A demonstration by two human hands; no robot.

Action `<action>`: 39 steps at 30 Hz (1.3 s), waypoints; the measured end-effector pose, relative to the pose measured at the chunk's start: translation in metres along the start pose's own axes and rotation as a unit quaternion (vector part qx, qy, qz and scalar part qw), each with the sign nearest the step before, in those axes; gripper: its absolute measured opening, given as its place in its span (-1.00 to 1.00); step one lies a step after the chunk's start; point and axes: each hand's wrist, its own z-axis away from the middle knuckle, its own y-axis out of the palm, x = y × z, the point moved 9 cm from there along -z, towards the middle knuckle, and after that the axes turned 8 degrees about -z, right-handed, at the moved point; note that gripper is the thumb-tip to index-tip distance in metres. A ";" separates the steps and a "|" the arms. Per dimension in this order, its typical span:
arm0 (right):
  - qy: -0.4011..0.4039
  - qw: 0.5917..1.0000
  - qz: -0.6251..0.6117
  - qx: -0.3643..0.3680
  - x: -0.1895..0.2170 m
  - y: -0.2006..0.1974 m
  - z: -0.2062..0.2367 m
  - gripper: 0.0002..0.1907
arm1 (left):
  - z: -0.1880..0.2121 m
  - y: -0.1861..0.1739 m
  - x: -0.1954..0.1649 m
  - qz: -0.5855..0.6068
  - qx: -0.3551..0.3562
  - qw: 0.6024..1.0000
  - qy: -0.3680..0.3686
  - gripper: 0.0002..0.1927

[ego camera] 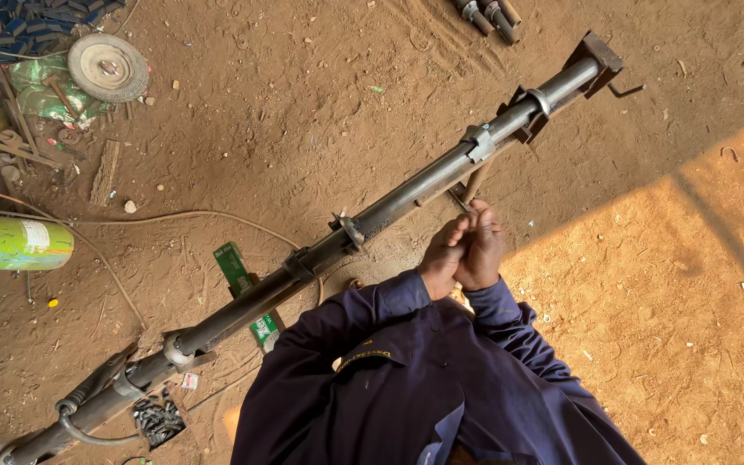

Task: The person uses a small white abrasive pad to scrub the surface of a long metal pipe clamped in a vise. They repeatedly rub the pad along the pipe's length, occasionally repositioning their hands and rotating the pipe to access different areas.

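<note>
Steel pipe (406,194), one; left hand (443,255), right hand (481,250) clasped beside it

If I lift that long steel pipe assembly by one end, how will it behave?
The long steel pipe assembly looks rigid and probably heavy: thick dark metal with welded brackets. Its length suggests the far end would swing or drag on the dirt floor. The brackets likely stop it rolling. Both hands are clasped beside it.

Dirt floor (320,112) with long steel pipe (346,237), grinding disc (108,67).
</note>
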 end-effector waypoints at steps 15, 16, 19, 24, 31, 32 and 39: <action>-0.060 0.987 0.152 0.007 -0.003 0.017 0.005 -0.78 | -0.017 -0.046 0.034 -0.027 -0.066 0.997 -0.016 -0.83; -0.060 0.984 0.166 -0.004 -0.003 0.015 0.004 -0.78 | -0.017 -0.047 0.032 -0.044 -0.078 0.996 -0.019 -0.78; 0.019 0.999 -0.041 -0.026 -0.014 0.005 -0.005 -0.73 | -0.013 -0.026 -0.006 -0.094 0.010 0.988 0.123 -0.76; 0.107 0.977 -0.184 -0.030 -0.023 -0.001 -0.012 -0.72 | -0.004 -0.020 -0.010 -0.025 0.072 0.997 0.018 -0.56; -0.003 0.998 0.047 0.032 -0.020 0.006 -0.009 -0.68 | -0.003 -0.016 -0.034 -0.139 -0.030 0.985 0.100 -0.69; 0.015 0.999 0.011 0.038 -0.024 0.008 -0.013 -0.64 | -0.005 -0.015 -0.037 -0.171 -0.044 0.980 0.088 -0.66; 0.105 0.980 -0.150 0.083 -0.006 0.015 -0.026 -0.37 | 0.023 0.025 -0.115 -0.576 -0.066 0.712 0.396 -0.16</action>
